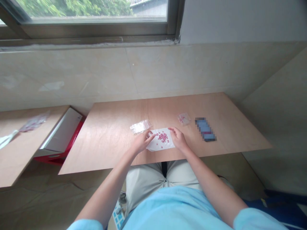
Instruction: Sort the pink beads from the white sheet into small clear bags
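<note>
A white sheet (157, 147) lies on the wooden table in front of me, with many small pink beads (163, 137) on it. Most of the beads sit in a loose cluster, and a few lie scattered nearer to me. My left hand (143, 140) is at the sheet's left edge, its thumb and fingers apart over the upper left corner. At the right edge is my right hand (177, 137), fingers stretched along the upper right corner. Just beyond my left hand lies a clear plastic bag (141, 126). A small clear bag with pink beads inside (184, 119) rests past my right hand.
A blurred phone-like object (205, 129) lies on the table (103, 137) at the right. Left of it, across a gap, a second table (21, 156) holds another plastic bag (35, 122). Beneath that gap are a white box (61, 134) and a red crate (54, 158).
</note>
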### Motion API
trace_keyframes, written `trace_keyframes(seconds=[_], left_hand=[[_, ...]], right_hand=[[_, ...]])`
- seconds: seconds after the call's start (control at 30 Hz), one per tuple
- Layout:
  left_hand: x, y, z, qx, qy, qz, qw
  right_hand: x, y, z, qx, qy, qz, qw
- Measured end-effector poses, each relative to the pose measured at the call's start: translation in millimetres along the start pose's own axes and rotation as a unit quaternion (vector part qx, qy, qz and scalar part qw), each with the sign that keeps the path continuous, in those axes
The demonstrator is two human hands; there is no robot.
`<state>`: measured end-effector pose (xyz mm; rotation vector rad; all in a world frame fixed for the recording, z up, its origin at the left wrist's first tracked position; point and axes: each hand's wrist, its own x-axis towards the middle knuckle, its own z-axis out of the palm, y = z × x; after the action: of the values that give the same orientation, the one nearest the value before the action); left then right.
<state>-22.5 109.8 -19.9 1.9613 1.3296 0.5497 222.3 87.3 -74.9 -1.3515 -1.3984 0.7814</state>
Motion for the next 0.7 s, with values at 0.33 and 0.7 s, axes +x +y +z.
trace_keyframes(seconds=[0.33,0.7], left_hand=[[19,-9,7,0.295,-0.058,0.127,0.945],[29,1,8,0.341,-0.085,0.180,0.919]], right_hand=[[-9,17,51,-0.107,-0.039,-0.078,0.990],[-15,7,53,-0.239,-0.129,-0.132,0.953]])
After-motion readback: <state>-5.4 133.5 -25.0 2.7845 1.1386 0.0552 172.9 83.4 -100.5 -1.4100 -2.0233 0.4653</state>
